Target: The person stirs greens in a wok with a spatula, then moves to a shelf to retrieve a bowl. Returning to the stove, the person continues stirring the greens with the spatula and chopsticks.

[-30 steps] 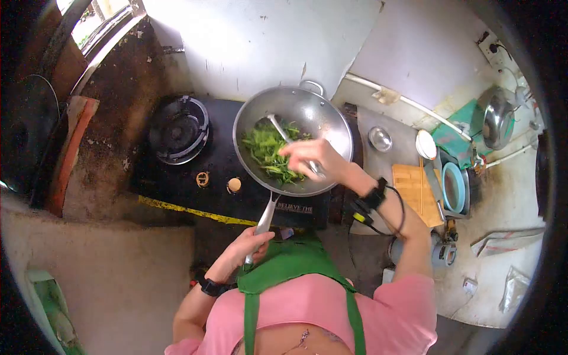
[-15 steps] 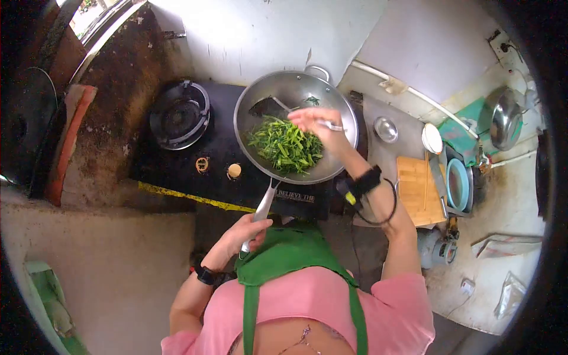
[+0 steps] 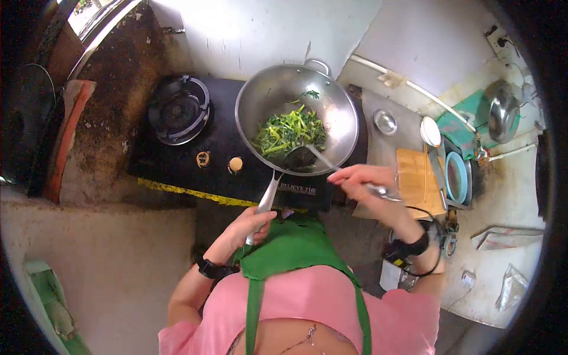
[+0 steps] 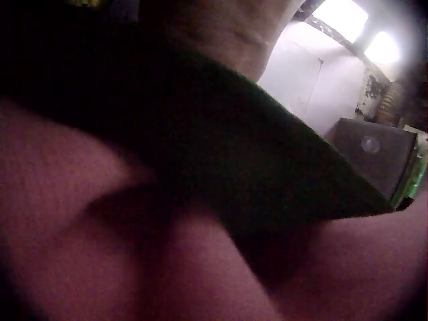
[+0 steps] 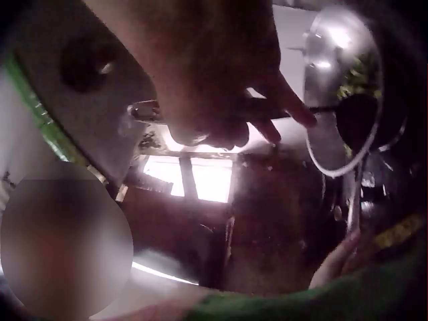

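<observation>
Chopped leafy greens (image 3: 290, 131) lie in the lower half of a steel wok (image 3: 340, 115) in the head view. My left hand (image 3: 251, 225) grips the wok's long handle (image 3: 269, 194). To the wok's lower right, my right hand (image 3: 370, 188) holds the shaft of a spatula (image 3: 322, 158), whose dark blade (image 3: 300, 157) lies at the near edge of the greens. The right wrist view shows my right hand (image 5: 214, 73) curled round the spatula, with the wok (image 5: 321, 144) beyond. Apron and sleeve fabric fill much of the left wrist view, and the handle is hidden there.
A second burner (image 3: 179, 110) sits left of the wok on the black stove (image 3: 222, 127). Right of it are a small metal bowl (image 3: 385, 122), a cutting board (image 3: 412, 183) with chopsticks, a knife beside it, a white bowl (image 3: 430, 131) and a blue basin (image 3: 456, 177).
My right hand and the spatula have moved down and right, and the blade has gone from the far left of the wok to its near side. The greens have shifted; my left hand keeps its grip.
</observation>
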`<state>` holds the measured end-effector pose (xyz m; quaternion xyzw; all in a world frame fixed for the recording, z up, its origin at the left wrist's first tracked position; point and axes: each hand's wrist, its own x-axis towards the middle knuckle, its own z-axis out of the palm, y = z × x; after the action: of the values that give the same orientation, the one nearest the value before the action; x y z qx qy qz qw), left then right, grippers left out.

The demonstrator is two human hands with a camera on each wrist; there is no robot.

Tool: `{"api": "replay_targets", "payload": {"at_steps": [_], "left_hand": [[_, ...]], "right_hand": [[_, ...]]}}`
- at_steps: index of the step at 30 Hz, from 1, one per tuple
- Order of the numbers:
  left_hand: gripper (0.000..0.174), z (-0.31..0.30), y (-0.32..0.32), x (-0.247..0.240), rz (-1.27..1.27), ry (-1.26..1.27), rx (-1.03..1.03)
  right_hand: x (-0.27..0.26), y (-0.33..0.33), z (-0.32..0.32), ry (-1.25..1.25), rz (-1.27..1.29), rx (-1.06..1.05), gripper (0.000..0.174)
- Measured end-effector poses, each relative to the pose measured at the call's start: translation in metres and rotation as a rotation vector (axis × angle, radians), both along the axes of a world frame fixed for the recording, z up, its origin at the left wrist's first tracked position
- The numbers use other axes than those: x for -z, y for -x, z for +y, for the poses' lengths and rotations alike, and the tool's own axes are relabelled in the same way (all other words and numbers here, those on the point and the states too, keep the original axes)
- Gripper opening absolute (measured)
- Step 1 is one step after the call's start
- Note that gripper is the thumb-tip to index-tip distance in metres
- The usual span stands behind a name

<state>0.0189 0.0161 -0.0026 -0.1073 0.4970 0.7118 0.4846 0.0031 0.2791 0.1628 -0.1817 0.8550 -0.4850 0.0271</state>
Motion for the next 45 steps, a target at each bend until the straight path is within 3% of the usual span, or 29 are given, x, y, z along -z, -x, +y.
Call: {"api": "replay_targets", "payload": {"at_steps": [1, 3, 6, 9, 10, 12, 14, 15, 18, 20, 21, 23, 25, 31, 36, 38, 41, 43, 45], "left_hand": [[0.023, 0.0, 0.0, 0.001, -0.012, -0.006, 0.006], [0.023, 0.0, 0.001, 0.001, -0.019, -0.013, 0.004], [0.024, 0.001, -0.003, 0.0, -0.015, 0.0, 0.01], [0.025, 0.0, 0.001, -0.004, 0.012, 0.013, 0.013], [0.026, 0.001, -0.001, -0.004, 0.005, 0.011, 0.01], [0.031, 0.002, 0.0, -0.007, 0.019, 0.031, 0.022], [0.037, 0.003, 0.002, -0.011, 0.039, 0.056, 0.031], [0.036, 0.003, 0.001, -0.014, 0.021, 0.06, 0.018], [0.035, 0.002, 0.0, -0.012, 0.009, 0.073, 0.012], [0.03, 0.002, 0.001, -0.012, 0.008, 0.042, 0.005], [0.03, 0.003, 0.001, -0.013, 0.016, 0.043, -0.005], [0.028, 0.004, 0.001, -0.013, -0.007, 0.06, -0.008], [0.028, 0.003, 0.002, -0.011, 0.004, 0.051, -0.035], [0.026, 0.002, -0.001, -0.012, -0.053, 0.009, -0.039], [0.027, 0.002, 0.0, -0.015, -0.032, 0.011, -0.028], [0.027, 0.002, -0.001, -0.013, -0.053, 0.021, -0.032], [0.028, 0.003, 0.0, -0.017, -0.057, -0.003, -0.051], [0.028, 0.004, 0.0, -0.018, -0.05, 0.031, -0.026], [0.028, 0.004, 0.002, -0.016, -0.031, 0.066, -0.002]], "right_hand": [[0.011, -0.002, -0.007, -0.015, -0.096, 0.067, 0.009], [0.063, 0.007, -0.021, 0.059, 0.182, 0.045, 0.009], [0.085, 0.029, -0.028, 0.069, 0.257, 0.108, 0.008], [0.036, 0.037, -0.023, -0.068, 0.317, 0.23, 0.011], [0.008, 0.037, -0.025, -0.102, 0.193, 0.341, 0.015], [0.034, 0.081, 0.005, -0.049, 0.241, 0.36, 0.025], [0.027, 0.117, 0.015, -0.276, 0.161, 0.454, 0.031], [0.028, 0.135, 0.02, -0.271, 0.165, 0.456, 0.031], [0.048, 0.185, 0.04, -0.051, 0.047, 0.52, 0.035], [0.066, 0.212, 0.059, 0.4, -0.149, 0.586, 0.034], [0.084, 0.221, 0.07, 0.402, -0.143, 0.574, 0.034], [0.129, 0.237, 0.089, 0.93, -0.418, 0.333, 0.032], [0.145, 0.229, 0.084, 1.013, -0.46, 0.303, 0.034], [0.088, 0.156, 0.072, 0.807, -0.267, 0.104, 0.039], [0.075, 0.071, 0.065, 0.647, -0.078, 0.094, 0.039], [0.055, 0.04, 0.066, 0.321, -0.174, 0.211, 0.035], [0.032, 0.02, 0.07, 0.341, -0.042, 0.12, 0.038], [0.022, 0.013, 0.066, 0.321, 0.007, 0.123, 0.032], [0.016, 0.01, 0.061, -0.023, 0.097, -0.101, 0.012]]}}
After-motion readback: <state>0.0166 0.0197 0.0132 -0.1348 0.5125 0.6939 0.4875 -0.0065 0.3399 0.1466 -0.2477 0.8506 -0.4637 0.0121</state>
